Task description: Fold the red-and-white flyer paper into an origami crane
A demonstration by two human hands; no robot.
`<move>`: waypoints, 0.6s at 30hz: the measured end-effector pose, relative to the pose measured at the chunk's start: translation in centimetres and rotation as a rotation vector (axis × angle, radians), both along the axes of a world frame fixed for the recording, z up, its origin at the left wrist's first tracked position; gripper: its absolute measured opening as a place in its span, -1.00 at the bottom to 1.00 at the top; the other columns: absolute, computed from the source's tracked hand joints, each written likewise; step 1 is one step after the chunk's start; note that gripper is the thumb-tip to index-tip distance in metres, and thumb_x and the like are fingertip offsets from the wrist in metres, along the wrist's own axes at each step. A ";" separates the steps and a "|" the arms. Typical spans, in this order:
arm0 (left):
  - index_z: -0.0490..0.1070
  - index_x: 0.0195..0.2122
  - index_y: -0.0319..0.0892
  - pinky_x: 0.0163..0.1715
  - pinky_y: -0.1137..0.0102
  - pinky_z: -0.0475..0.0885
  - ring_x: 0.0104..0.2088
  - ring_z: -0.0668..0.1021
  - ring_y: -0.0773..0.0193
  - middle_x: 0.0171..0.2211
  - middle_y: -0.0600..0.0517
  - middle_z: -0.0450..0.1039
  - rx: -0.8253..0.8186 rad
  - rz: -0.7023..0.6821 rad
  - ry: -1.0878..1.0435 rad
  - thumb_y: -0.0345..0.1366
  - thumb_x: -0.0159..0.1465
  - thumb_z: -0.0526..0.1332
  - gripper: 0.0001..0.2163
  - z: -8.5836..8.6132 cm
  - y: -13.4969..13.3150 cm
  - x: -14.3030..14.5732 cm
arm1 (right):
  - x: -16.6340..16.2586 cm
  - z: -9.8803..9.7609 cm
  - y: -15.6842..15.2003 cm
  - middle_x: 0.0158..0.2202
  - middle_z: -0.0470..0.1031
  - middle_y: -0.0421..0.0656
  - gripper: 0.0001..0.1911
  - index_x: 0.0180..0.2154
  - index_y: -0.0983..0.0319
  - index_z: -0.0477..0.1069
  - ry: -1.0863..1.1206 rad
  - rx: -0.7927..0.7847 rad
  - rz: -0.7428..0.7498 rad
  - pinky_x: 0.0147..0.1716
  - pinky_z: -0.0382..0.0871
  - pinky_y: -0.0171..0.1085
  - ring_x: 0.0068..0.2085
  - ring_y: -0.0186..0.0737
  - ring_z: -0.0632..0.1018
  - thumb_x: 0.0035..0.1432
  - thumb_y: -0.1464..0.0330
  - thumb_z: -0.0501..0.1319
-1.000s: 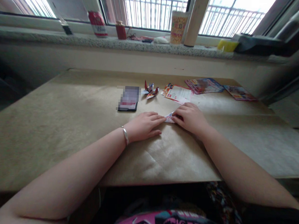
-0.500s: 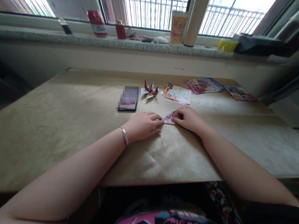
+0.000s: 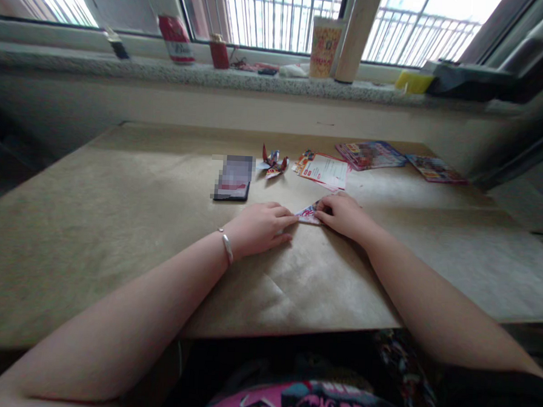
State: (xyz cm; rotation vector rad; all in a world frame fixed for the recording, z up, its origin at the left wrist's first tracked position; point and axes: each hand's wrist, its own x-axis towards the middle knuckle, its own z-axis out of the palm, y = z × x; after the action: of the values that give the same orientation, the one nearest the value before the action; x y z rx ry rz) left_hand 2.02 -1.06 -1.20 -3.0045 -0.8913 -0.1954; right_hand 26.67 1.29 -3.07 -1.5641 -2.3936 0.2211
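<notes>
A small folded printed paper (image 3: 308,215) lies on the table between my hands, its lower edge toward me. My left hand (image 3: 261,228) rests on the tabletop with fingers stretched out, and the index fingertip touches the paper's left corner. On the other side, my right hand (image 3: 344,216) is closed, with thumb and forefinger bent onto the paper's right part, which they partly hide. Behind them stands a folded paper figure (image 3: 273,165) in red, white and blue. A phone (image 3: 235,178), blurred over, lies to its left.
Loose printed sheets (image 3: 324,169) lie beyond my right hand, with a stack of colourful leaflets (image 3: 369,156) and another leaflet pile (image 3: 436,169) farther right. On the windowsill (image 3: 259,81) stand a red can (image 3: 176,39), a red bottle (image 3: 219,52) and a patterned cup (image 3: 324,48).
Both hands stay nearly in place on the folded paper. My left fingertip has slid very slightly to the right.
</notes>
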 end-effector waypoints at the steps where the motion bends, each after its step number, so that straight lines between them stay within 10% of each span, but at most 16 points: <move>1: 0.35 0.15 -0.19 0.03 0.24 0.42 0.02 0.47 0.11 0.03 -0.08 0.46 -0.008 -0.004 -0.005 -0.15 0.36 0.11 -0.61 0.0 0.0 0.0 | 0.1 0.0 0.1 -0.30 0.59 -0.11 -0.83 -0.41 0.19 0.46 -0.015 0.009 0.001 -0.14 0.28 -0.17 -0.16 -0.08 0.46 0.17 0.28 0.19; 10: 0.35 0.15 -0.21 0.06 0.23 0.40 0.02 0.45 0.11 0.07 -0.08 0.45 0.005 -0.041 -0.036 -0.16 0.36 0.12 -0.60 -0.3 0.1 0.1 | -1.0 1.4 -1.8 -0.24 0.57 -0.02 -0.72 -0.30 0.24 0.49 -0.300 0.260 0.027 -0.01 0.16 -0.08 -0.12 -0.03 0.48 0.26 0.22 0.10; 18: 0.36 0.15 -0.20 0.04 0.23 0.40 -0.01 0.45 0.10 0.04 -0.07 0.45 0.024 -0.033 -0.026 -0.15 0.35 0.13 -0.61 -0.4 0.2 0.1 | -1.8 0.7 -1.2 -0.27 0.57 -0.06 -0.76 -0.36 0.22 0.46 -0.166 0.135 0.025 -0.17 0.21 -0.18 -0.19 -0.10 0.51 0.23 0.22 0.16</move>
State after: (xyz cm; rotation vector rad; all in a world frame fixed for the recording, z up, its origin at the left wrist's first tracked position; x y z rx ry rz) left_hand 2.08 -0.86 -1.60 -3.0024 -0.8361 -0.2435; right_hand 24.89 0.09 -2.38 -1.5463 -2.4949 -0.0672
